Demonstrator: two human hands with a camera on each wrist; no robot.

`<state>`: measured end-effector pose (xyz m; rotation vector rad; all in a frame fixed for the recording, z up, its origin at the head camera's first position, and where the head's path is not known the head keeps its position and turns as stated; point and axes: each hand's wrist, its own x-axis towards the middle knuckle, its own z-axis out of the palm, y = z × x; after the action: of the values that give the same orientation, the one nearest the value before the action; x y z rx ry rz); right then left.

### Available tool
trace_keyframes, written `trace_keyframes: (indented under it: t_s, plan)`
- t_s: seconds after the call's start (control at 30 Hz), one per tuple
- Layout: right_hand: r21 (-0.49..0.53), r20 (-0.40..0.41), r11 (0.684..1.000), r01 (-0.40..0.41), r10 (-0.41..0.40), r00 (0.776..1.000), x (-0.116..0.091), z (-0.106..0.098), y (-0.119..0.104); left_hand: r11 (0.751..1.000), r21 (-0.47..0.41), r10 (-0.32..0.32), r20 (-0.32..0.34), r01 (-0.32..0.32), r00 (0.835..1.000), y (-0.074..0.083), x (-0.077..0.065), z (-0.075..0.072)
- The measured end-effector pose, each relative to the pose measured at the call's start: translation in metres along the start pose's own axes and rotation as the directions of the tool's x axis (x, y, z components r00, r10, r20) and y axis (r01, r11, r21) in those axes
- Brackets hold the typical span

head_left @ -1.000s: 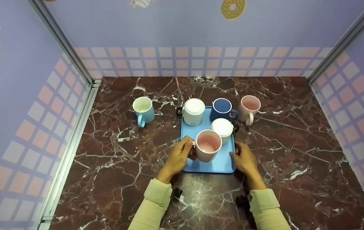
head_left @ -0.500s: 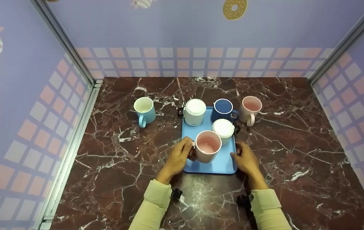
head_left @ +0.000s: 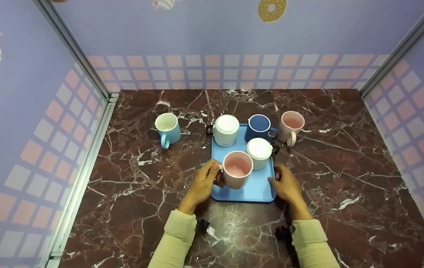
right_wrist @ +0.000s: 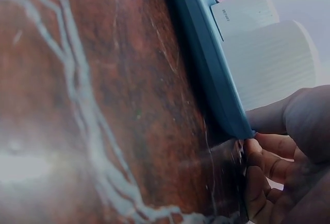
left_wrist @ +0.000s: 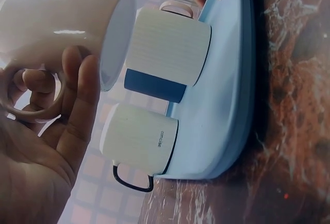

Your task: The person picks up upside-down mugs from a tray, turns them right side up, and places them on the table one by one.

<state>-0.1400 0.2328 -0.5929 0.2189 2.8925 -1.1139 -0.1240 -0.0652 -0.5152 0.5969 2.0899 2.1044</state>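
Observation:
Above the near part of a blue tray [head_left: 260, 190], my left hand [head_left: 200, 185] holds a pink mug [head_left: 236, 181] by its handle, mouth up. The left wrist view shows fingers [left_wrist: 77, 100] at the handle and a gap between the mug's base and the tray. My right hand [head_left: 286, 186] pinches the tray's right rim, thumb [right_wrist: 270, 116] on the inner side and fingers outside. Standing on the tray are a white mug [head_left: 226, 137] with a black handle at back left, a dark blue mug [head_left: 259, 124] at back right, and another white mug [head_left: 259, 154] in front of it.
On the dark red marble table [head_left: 130, 208], a light blue mug [head_left: 171, 132] stands left of the tray. A second pink mug [head_left: 291, 128] stands just right of its back corner. Lilac patterned walls [head_left: 226, 37] close in the back and both sides.
My left hand has shifted slightly left with the pink mug, showing more of the near white mug. The right hand and tray have stayed in place.

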Motion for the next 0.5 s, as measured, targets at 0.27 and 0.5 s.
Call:
trace_keyframes:
  t_s: [0.27, 0.5]
  plan:
    - [0.007, 0.004, 1.000, 0.005, -0.005, 1.000, -0.001, -0.001, 0.000, 0.999, -0.021, -0.048, -0.061, 0.047, 0.997, -0.004, -0.002, -0.013]
    - [0.019, 0.012, 1.000, 0.003, -0.004, 1.000, -0.002, -0.002, -0.001, 0.996, -0.050, -0.075, -0.121, 0.069, 0.990, -0.008, -0.004, -0.027]
